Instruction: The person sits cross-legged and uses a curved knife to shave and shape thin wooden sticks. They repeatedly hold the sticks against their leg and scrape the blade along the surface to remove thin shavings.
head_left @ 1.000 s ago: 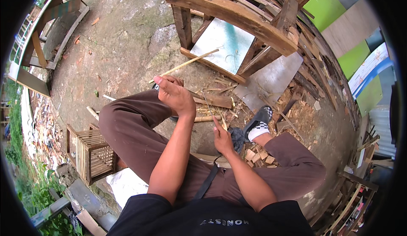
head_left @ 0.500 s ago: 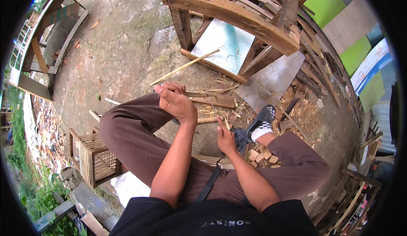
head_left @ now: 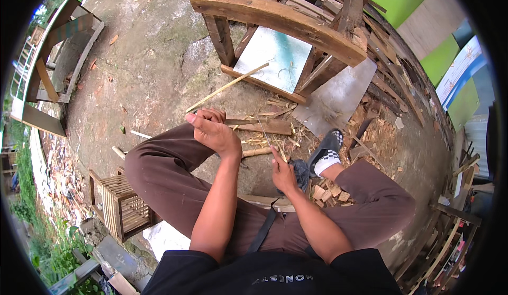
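My left hand [head_left: 212,133] is held above my left knee with its fingers curled in; what they close on is hidden. Just beyond its thumb is the near end of a thin pale bamboo strip [head_left: 227,87], whose far end overlaps the wooden frame; I cannot tell whether the hand touches it. My right hand [head_left: 284,174] is wrapped round a knife, its slim blade [head_left: 264,130] pointing away from me. Past the blade a split wooden piece [head_left: 264,126] lies on the ground, and a round bamboo piece [head_left: 256,152] is nearer, among pale shavings.
A heavy wooden frame [head_left: 280,22] stands ahead over a white board [head_left: 275,56]. Stacked timber [head_left: 391,67] lines the right side. Small wood blocks [head_left: 330,191] lie by my right foot [head_left: 327,154]. A slatted wooden stool [head_left: 124,205] is at my left.
The whole view has shifted slightly, moving the frame a little left and down. Both hands keep nearly the same pose.
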Available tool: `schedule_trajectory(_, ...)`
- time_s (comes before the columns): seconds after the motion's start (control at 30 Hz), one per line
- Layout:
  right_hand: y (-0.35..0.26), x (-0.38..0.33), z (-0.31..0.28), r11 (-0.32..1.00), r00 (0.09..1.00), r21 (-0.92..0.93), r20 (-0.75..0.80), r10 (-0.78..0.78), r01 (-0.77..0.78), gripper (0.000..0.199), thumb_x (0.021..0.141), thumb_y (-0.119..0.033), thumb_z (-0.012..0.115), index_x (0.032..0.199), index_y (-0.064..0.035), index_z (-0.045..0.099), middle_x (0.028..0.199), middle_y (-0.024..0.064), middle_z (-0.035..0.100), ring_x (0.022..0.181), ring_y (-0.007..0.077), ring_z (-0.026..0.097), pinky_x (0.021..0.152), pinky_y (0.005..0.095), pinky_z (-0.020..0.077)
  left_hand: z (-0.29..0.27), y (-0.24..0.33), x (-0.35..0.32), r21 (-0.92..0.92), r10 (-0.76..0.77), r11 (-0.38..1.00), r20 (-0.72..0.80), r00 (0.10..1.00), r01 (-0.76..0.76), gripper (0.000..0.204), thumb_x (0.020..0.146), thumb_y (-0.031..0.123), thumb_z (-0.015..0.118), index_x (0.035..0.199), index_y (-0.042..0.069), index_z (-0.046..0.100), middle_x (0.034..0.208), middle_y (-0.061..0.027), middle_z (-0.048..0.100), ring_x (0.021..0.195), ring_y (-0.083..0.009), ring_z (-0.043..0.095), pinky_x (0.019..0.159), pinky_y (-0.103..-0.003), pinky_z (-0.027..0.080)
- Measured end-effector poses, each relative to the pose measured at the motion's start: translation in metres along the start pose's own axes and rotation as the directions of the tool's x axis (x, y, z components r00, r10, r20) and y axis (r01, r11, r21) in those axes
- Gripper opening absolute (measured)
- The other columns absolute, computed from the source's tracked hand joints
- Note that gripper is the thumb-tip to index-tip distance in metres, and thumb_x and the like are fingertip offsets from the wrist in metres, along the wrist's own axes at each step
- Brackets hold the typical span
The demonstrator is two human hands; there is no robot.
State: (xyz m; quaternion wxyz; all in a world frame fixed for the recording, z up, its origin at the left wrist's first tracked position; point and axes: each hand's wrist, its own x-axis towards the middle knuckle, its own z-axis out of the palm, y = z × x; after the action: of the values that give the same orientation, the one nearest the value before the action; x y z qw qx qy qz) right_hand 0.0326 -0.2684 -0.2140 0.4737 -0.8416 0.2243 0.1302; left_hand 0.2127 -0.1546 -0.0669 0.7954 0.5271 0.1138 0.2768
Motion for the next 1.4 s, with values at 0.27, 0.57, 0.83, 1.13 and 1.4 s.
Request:
schedule_trajectory(0.27, 0.048, 0.008, 0.015, 0.979, 0.982, -0.109, -0.102, 0.162, -0.173, 0.054, 0.102, -0.021, 0.047, 0.153, -0.0351, 0.038, 0.076, 0.0270, 0.065, 0.079, 0.0479, 0.066, 0.072, 0.0521, 0.0495, 0.004, 0.007, 0.010, 0.002, -0.034, 0.999, -0.055, 0.998, 0.034, 0.059, 0.110, 0.048, 0.030, 0.065, 0.010, 0.026, 0.059, -0.0013, 0.032, 0.054, -0.0126, 0.030, 0.052, -0.030, 0.029)
schedule_trajectory(0.57, -0.011, 0.006, 0.011, 0.998, 0.998, -0.034, -0.007, 0.061, -0.062, 0.051, 0.103, -0.023, 0.047, 0.153, -0.0335, 0.038, 0.079, 0.0302, 0.063, 0.080, 0.0483, 0.064, 0.073, 0.0515, 0.0499, -0.018, -0.001, 0.015, 0.007, -0.027, 1.000, -0.071, 0.997, 0.028, 0.057, 0.111, 0.045, 0.029, 0.065, 0.010, 0.026, 0.058, -0.0017, 0.032, 0.053, -0.0128, 0.031, 0.050, -0.029, 0.027)
schedule_trajectory(0.83, -0.004, 0.010, 0.006, 0.968, 0.973, -0.120, 0.044, 0.225, -0.219, 0.051, 0.104, -0.027, 0.045, 0.152, -0.0391, 0.038, 0.100, 0.0234, 0.070, 0.095, 0.0451, 0.067, 0.084, 0.0510, 0.0524, -0.010, 0.003, 0.016, 0.029, -0.014, 0.999, -0.090, 0.996, 0.016, 0.056, 0.111, 0.044, 0.030, 0.066, 0.011, 0.026, 0.057, -0.0013, 0.032, 0.052, -0.0131, 0.031, 0.049, -0.029, 0.027)
schedule_trajectory(1.13, -0.018, 0.019, -0.047, 0.893, 0.924, 0.237, 0.084, 0.374, -0.383, 0.043, 0.102, -0.031, 0.053, 0.140, -0.0112, 0.054, 0.079, 0.0125, 0.067, 0.048, 0.0218, 0.059, 0.044, 0.0369, 0.0481, -0.002, 0.073, 0.053, -0.188, -0.060, 0.981, -0.060, 0.996, 0.048, 0.054, 0.109, 0.047, 0.038, 0.070, 0.010, 0.033, 0.059, 0.0012, 0.031, 0.050, -0.0103, 0.029, 0.049, -0.028, 0.029)
schedule_trajectory(1.4, -0.106, -0.072, -0.235, 0.893, 0.995, 0.438, -0.048, -0.087, 0.099, 0.021, 0.095, -0.018, 0.070, 0.104, 0.0014, 0.067, 0.058, -0.0041, 0.051, 0.041, 0.0037, 0.045, 0.039, 0.0230, 0.0356, 0.006, 0.157, 0.151, -0.314, -0.118, 0.904, 0.468, 0.876, 0.289, 0.057, 0.108, 0.045, 0.041, 0.062, 0.014, 0.030, 0.053, 0.0027, 0.023, 0.046, -0.0106, 0.021, 0.047, -0.028, 0.024)
